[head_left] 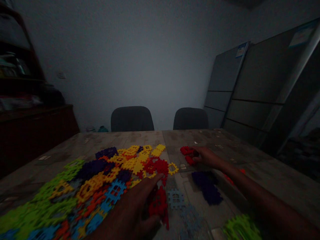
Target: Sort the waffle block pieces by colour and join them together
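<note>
My left hand (133,208) is at the right edge of a pile of toothed plastic building tiles. Its thumb and forefinger are bent around red tiles (160,203); the other fingers are hidden. More red tiles (161,165) lie just past the forefinger. Farther out on the right, my right hand (203,156) has its fingers closed on a red tile (190,160). Another red tile (186,150) touches or lies close to it. Between the hands are a pale grey tile (175,199) and a group of dark purple tiles (207,186).
Yellow tiles (135,163), green tiles (50,196) and blue tiles (116,190) spread across the left of the table (170,140). A green stack (241,228) is at the near right. Two dark chairs (132,119) stand beyond the far edge.
</note>
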Demonstrator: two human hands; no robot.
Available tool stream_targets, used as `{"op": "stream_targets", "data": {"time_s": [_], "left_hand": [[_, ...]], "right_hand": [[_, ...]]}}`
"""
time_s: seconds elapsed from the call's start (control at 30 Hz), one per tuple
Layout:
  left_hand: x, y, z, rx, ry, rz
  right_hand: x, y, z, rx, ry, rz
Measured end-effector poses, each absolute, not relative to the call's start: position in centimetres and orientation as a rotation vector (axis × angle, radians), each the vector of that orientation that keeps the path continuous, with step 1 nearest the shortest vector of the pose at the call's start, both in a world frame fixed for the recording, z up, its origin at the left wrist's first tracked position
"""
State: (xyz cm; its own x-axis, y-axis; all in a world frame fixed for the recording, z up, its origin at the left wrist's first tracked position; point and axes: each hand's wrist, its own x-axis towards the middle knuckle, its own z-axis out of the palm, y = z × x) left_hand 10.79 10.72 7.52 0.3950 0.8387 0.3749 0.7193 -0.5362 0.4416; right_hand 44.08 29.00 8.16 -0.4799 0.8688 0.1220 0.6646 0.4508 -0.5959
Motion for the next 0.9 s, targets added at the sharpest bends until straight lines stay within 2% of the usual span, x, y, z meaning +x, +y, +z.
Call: {"op": "stream_targets", "data": {"time_s": [0.37,0.57,0.77,0.9], "left_hand": [[15.4,15.6,7.7,2.558,1.150,1.004],[16.0,15.7,8.2,2.617,1.176,0.975],[13.0,12.9,8.2,2.699,1.315,1.043],[9.3,10.7,7.3,2.739,1.419,1.104]], "right_hand": [[36.1,20.5,8.3,-0.967,-1.857,1.410],[37.3,21.7,8.2,-1.070,-1.827,1.294],[44.2,29.6,10.9,-1.407,-1.720,0.996],[47.4,33.9,11.2,-1.623,-1.678,0.923]]}}
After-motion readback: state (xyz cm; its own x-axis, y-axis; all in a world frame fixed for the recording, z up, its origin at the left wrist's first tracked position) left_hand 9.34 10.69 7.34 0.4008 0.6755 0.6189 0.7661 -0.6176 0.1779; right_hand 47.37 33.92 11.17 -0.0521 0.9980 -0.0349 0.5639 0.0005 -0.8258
